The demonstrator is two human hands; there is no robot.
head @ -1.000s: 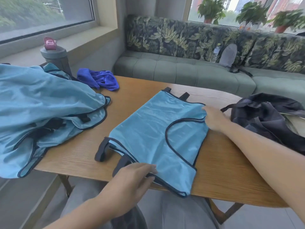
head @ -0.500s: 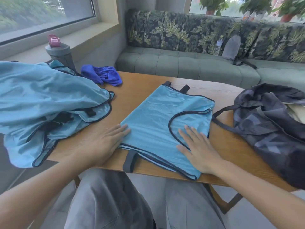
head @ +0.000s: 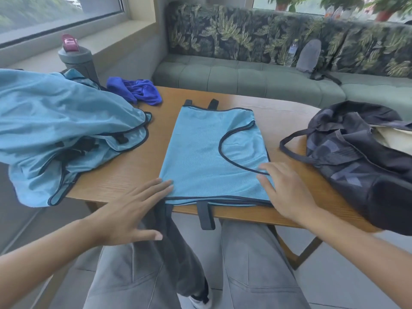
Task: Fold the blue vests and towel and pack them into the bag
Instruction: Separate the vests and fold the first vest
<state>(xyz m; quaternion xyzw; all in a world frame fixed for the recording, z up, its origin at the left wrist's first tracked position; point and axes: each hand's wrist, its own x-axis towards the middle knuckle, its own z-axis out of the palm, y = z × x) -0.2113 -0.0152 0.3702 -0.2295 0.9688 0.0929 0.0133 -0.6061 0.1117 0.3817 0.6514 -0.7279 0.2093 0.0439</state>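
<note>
A light blue vest with dark trim lies folded flat on the wooden table, its dark straps hanging over the near edge. My left hand rests flat, fingertips touching the vest's near left corner. My right hand lies flat with straight fingers on the vest's near right corner. A heap of unfolded light blue vests covers the table's left end. The crumpled dark blue towel sits at the far left. The dark bag stands open on the right.
A grey bottle with a pink lid stands behind the vest heap. A green sofa with leaf-pattern cushions runs behind the table, with a grey pouch on it. My grey-trousered legs are under the near table edge.
Both hands slid along the vest toward its near edge. The vest now lies squared to the table edge rather than at an angle.
</note>
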